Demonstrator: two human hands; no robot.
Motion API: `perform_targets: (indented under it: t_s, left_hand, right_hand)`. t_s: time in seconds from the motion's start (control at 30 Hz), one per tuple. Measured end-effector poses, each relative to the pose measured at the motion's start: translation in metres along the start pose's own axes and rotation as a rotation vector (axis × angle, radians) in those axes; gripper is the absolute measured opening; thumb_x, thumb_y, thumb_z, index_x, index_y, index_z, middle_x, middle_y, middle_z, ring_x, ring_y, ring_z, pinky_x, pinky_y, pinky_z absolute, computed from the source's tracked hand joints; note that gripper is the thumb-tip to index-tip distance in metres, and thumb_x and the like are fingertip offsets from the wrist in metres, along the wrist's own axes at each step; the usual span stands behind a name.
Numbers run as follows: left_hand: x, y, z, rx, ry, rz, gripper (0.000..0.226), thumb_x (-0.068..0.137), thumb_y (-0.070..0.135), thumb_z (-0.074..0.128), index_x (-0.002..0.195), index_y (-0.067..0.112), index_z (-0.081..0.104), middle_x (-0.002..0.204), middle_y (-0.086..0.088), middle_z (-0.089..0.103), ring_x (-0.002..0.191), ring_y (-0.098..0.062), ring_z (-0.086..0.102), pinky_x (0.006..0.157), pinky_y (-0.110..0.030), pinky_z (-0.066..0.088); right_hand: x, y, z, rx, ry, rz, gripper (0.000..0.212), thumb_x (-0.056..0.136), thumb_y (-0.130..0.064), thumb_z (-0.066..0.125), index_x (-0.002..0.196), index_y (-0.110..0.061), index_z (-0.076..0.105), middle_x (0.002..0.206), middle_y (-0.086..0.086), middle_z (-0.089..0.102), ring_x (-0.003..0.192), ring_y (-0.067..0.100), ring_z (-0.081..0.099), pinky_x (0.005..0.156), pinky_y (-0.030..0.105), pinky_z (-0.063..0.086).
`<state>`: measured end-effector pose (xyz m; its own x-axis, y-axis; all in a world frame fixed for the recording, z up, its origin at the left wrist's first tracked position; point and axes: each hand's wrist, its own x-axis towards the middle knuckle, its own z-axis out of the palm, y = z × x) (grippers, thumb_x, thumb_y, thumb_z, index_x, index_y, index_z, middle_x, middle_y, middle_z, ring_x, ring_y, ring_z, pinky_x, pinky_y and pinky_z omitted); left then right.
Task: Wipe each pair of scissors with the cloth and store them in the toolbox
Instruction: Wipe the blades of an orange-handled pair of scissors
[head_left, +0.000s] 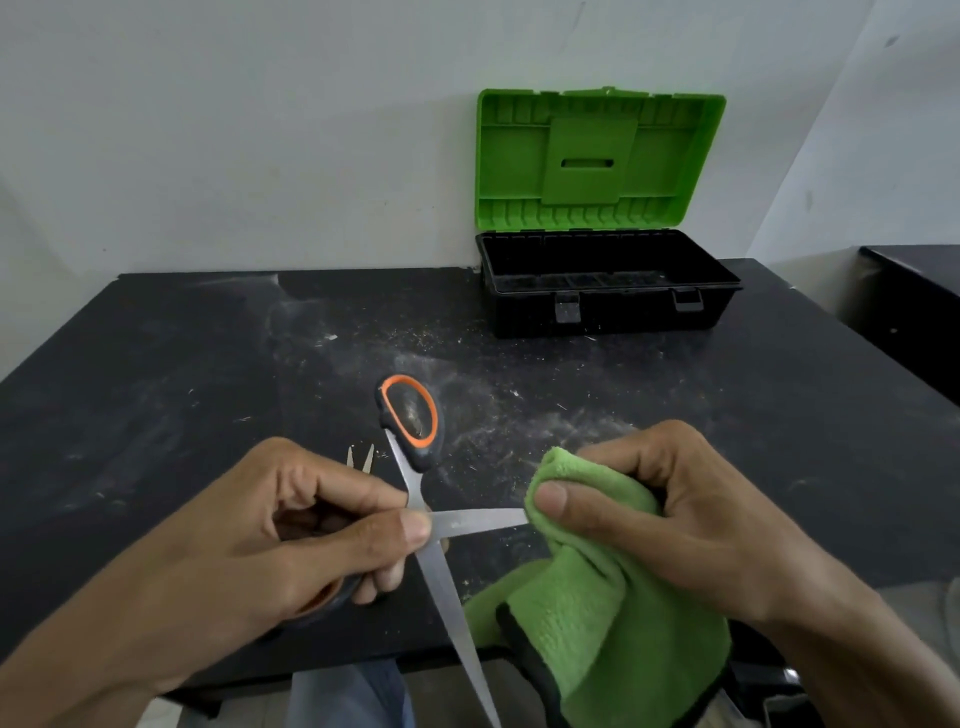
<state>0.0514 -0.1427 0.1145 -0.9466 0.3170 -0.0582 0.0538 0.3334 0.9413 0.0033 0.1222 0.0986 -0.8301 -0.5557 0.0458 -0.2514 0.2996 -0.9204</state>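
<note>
My left hand (311, 525) grips a pair of scissors (410, 421) with black and orange handles, held above the table with the blades spread wide. One blade points right into a green cloth (597, 603), which my right hand (670, 509) pinches around the blade's end. The other blade points down toward me. One handle loop stands up clear of my fingers; the other is mostly hidden in my left palm. The toolbox (608, 306) stands at the back of the table, black base, green lid upright against the wall. Two small metal tips (360, 458) show just beyond my left hand.
The black table (156, 389) is dusty and speckled with debris, with a white wall behind it. A second dark surface (914, 312) lies to the right across a gap. The table's near edge runs just under my hands.
</note>
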Motion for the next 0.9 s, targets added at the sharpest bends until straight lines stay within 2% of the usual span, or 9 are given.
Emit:
perform_targets:
  t_s: [0.07, 0.13, 0.2, 0.27, 0.33, 0.43, 0.6, 0.77, 0.9]
  left_hand:
    - [-0.001, 0.001, 0.001, -0.024, -0.019, 0.020, 0.035, 0.074, 0.050, 0.071, 0.060, 0.017, 0.075, 0.054, -0.001, 0.062, 0.052, -0.011, 0.054, 0.051, -0.023, 0.040]
    - [-0.005, 0.000, -0.002, -0.030, 0.016, 0.009, 0.043, 0.070, 0.055, 0.074, 0.065, 0.012, 0.076, 0.053, -0.004, 0.061, 0.051, -0.019, 0.050, 0.048, -0.032, 0.034]
    - [-0.011, -0.005, -0.012, -0.027, 0.193, -0.015, 0.064, 0.055, 0.069, 0.079, 0.071, 0.007, 0.078, 0.050, -0.008, 0.059, 0.047, -0.019, 0.047, 0.041, -0.035, 0.027]
    - [-0.014, -0.010, -0.023, -0.061, 0.391, -0.013, 0.079, 0.040, 0.077, 0.081, 0.075, 0.007, 0.079, 0.048, -0.007, 0.058, 0.042, -0.015, 0.046, 0.035, -0.019, 0.031]
    - [-0.013, -0.011, -0.023, -0.138, 0.465, 0.020, 0.081, 0.036, 0.076, 0.083, 0.076, 0.006, 0.078, 0.049, -0.006, 0.057, 0.042, -0.011, 0.045, 0.043, -0.009, 0.037]
    - [-0.003, -0.005, -0.009, -0.243, 0.482, 0.080, 0.067, 0.048, 0.063, 0.084, 0.075, 0.002, 0.076, 0.054, -0.010, 0.056, 0.051, -0.022, 0.041, 0.048, -0.012, 0.039]
    - [0.008, 0.009, 0.011, -0.214, 0.522, 0.142, 0.045, 0.064, 0.050, 0.075, 0.073, 0.006, 0.075, 0.069, -0.036, 0.052, 0.056, -0.040, 0.037, 0.066, -0.046, 0.032]
    - [0.013, 0.011, 0.023, -0.182, 0.520, 0.132, 0.034, 0.073, 0.039, 0.076, 0.071, 0.006, 0.076, 0.068, -0.034, 0.056, 0.059, -0.026, 0.045, 0.067, -0.041, 0.038]
    - [0.018, 0.007, 0.029, -0.183, 0.540, 0.154, 0.031, 0.076, 0.038, 0.075, 0.070, 0.007, 0.076, 0.066, -0.031, 0.057, 0.059, -0.027, 0.044, 0.065, -0.042, 0.037]
  right_hand:
    - [-0.003, 0.000, -0.003, 0.021, -0.014, -0.016, 0.044, 0.095, -0.044, 0.073, 0.063, -0.015, 0.068, 0.055, 0.000, 0.054, 0.047, 0.018, 0.048, 0.046, 0.035, 0.040]
    - [-0.007, -0.001, -0.010, 0.021, 0.026, -0.018, 0.042, 0.094, -0.042, 0.073, 0.063, -0.015, 0.070, 0.054, 0.001, 0.057, 0.045, 0.016, 0.050, 0.045, 0.028, 0.040]
    - [-0.014, -0.001, -0.021, 0.036, 0.182, -0.002, 0.047, 0.089, -0.049, 0.074, 0.062, -0.010, 0.069, 0.051, 0.003, 0.058, 0.040, 0.014, 0.051, 0.041, 0.022, 0.041]
    - [-0.021, -0.005, -0.033, 0.096, 0.316, 0.047, 0.051, 0.078, -0.054, 0.076, 0.062, -0.006, 0.070, 0.052, 0.005, 0.062, 0.040, 0.015, 0.057, 0.041, 0.023, 0.047]
    - [-0.025, -0.009, -0.036, 0.097, 0.285, 0.088, 0.046, 0.078, -0.056, 0.074, 0.070, -0.010, 0.079, 0.065, 0.010, 0.075, 0.052, 0.024, 0.072, 0.049, 0.033, 0.060]
    - [-0.020, -0.014, -0.026, 0.068, 0.150, 0.064, 0.040, 0.088, -0.053, 0.068, 0.088, -0.017, 0.086, 0.083, 0.013, 0.083, 0.076, 0.037, 0.081, 0.067, 0.050, 0.065]
    - [-0.011, -0.021, -0.014, 0.097, 0.073, 0.070, 0.035, 0.093, -0.044, 0.063, 0.091, -0.018, 0.087, 0.088, 0.010, 0.084, 0.083, 0.035, 0.081, 0.080, 0.062, 0.061]
    - [-0.003, -0.025, -0.006, 0.071, 0.016, 0.067, 0.034, 0.093, -0.045, 0.064, 0.096, -0.019, 0.087, 0.091, 0.009, 0.084, 0.086, 0.036, 0.081, 0.081, 0.065, 0.061]
    - [0.002, -0.025, 0.005, 0.025, 0.015, 0.063, 0.029, 0.093, -0.043, 0.068, 0.091, -0.020, 0.086, 0.087, 0.009, 0.083, 0.082, 0.036, 0.080, 0.079, 0.061, 0.061]
